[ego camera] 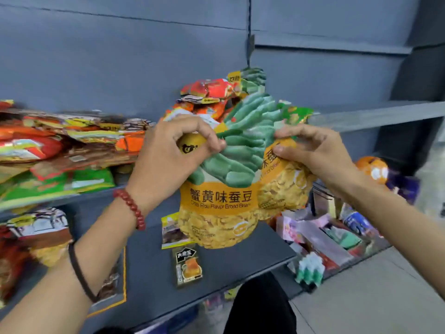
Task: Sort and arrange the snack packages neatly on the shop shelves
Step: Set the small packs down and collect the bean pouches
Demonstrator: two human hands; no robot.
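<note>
Two yellow-and-green plastic bags of broad beans were held up above the dark grey shelf board (240, 261). The front bag (216, 208) was pinched at its top by the curled fingers (209, 137) of the left hand (166, 153). The second bag (284, 186), touching it, was gripped likewise by the right hand (315, 153). Neither was yet placed. Above and left of that board, a loose heap of red, orange and green packets (60, 150) lay unsorted, and two small packets (185, 249) lay on the board itself. Most of the sorting was judged to remain.
</note>
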